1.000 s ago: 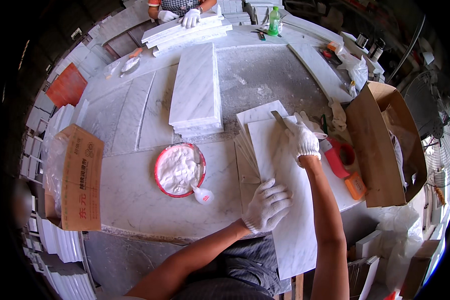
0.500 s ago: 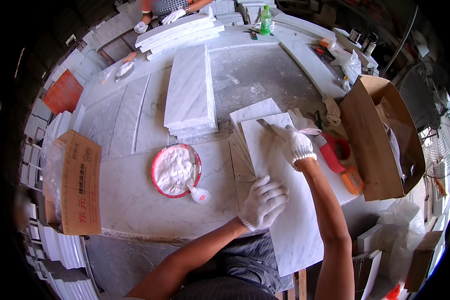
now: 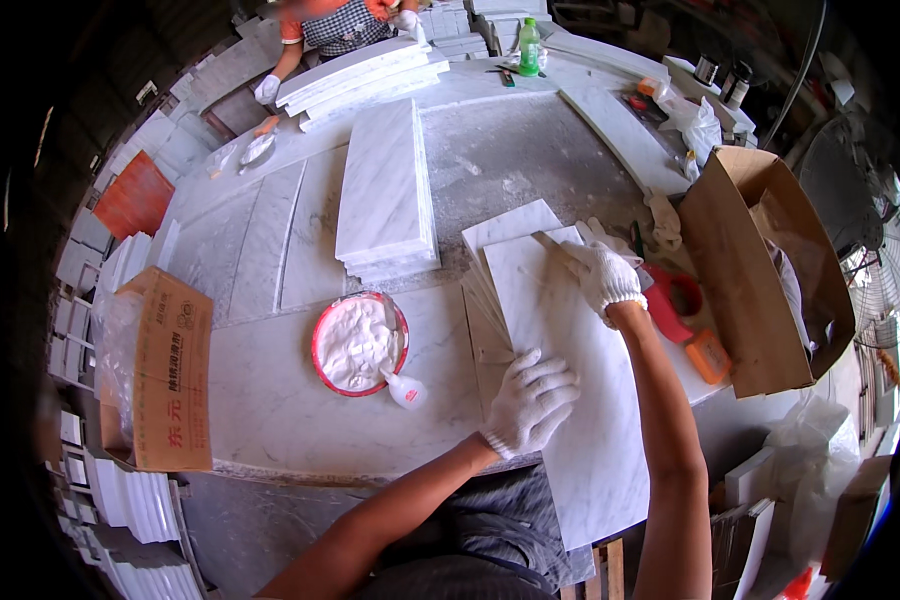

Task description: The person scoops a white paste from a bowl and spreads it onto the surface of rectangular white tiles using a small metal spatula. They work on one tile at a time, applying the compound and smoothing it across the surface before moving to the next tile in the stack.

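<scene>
A long white marble slab (image 3: pixel 595 430) with grey veining lies at an angle over other slabs (image 3: pixel 515 224), its near end projecting past the table edge. In a white knitted glove, my right hand (image 3: pixel 604 277) grips a scraper (image 3: pixel 550 242), whose flat metal blade rests at the slab's far end. Much of its handle is hidden by my fingers. My gloved left hand (image 3: pixel 534 402) lies over the slab's left edge with fingers extended, holding no tool. Left of it stands a red-rimmed tub (image 3: pixel 317 366) of white paste, a white bulb-shaped handle (image 3: pixel 407 391) leaning at its rim.
Stacked marble slabs (image 3: pixel 380 190) stand mid-table. Cardboard boxes flank it at left (image 3: pixel 173 375) and right (image 3: pixel 770 290). A red tape dispenser (image 3: pixel 665 310) and orange block (image 3: pixel 708 357) lie right of my slab. Across the table a gloved co-worker (image 3: pixel 345 35) stands behind more slabs.
My right hand and the scraper blade have shifted slightly right along the slab's far end. My left hand stays put. The co-worker's hands have moved apart around the far stack.
</scene>
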The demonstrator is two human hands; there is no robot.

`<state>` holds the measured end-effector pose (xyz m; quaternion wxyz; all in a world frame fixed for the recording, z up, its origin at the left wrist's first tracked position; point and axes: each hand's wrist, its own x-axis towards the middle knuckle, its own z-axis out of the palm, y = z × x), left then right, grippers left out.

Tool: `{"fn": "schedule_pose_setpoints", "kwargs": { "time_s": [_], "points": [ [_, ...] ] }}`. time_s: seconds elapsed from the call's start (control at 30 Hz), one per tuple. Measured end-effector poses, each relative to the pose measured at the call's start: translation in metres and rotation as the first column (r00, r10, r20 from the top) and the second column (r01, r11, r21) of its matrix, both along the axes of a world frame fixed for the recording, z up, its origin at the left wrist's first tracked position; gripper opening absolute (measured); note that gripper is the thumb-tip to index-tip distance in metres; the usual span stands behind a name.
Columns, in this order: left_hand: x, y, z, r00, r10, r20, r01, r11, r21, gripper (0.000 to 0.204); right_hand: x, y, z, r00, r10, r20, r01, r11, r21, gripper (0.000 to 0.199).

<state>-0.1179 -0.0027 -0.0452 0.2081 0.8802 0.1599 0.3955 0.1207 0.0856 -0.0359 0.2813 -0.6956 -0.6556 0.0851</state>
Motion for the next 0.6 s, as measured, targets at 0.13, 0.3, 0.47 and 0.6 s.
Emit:
{"fn": "schedule_pose_setpoints", "kwargs": {
  "time_s": [0.13, 0.3, 0.47, 0.6],
  "points": [
    [0.005, 0.000, 0.003, 1.000, -0.006, -0.010, 0.006, 1.000, 0.018, 0.028, -0.004, -0.013, 0.011, 0.995, -0.097, 0.003, 0.095, 0.969, -0.229, 0.033],
    [0.004, 0.002, 0.026, 0.987, -0.022, -0.157, 0.017, 0.999, -0.033, 0.027, 0.002, -0.054, 0.009, 0.833, 0.027, -0.552, -0.042, 0.999, -0.014, 0.042],
    [0.035, 0.019, 0.018, 0.844, -0.060, -0.533, 0.231, 0.938, 0.260, 0.054, 0.011, -0.146, 0.037, 0.416, -0.201, -0.887, 0.236, 0.966, -0.108, 0.039],
    [0.047, 0.140, 0.037, 0.901, 0.212, -0.378, -0.083, 0.941, 0.329, 0.045, 0.025, -0.249, 0.030, 0.203, -0.222, -0.953, 0.244, 0.955, -0.171, 0.018]
  ]
}}
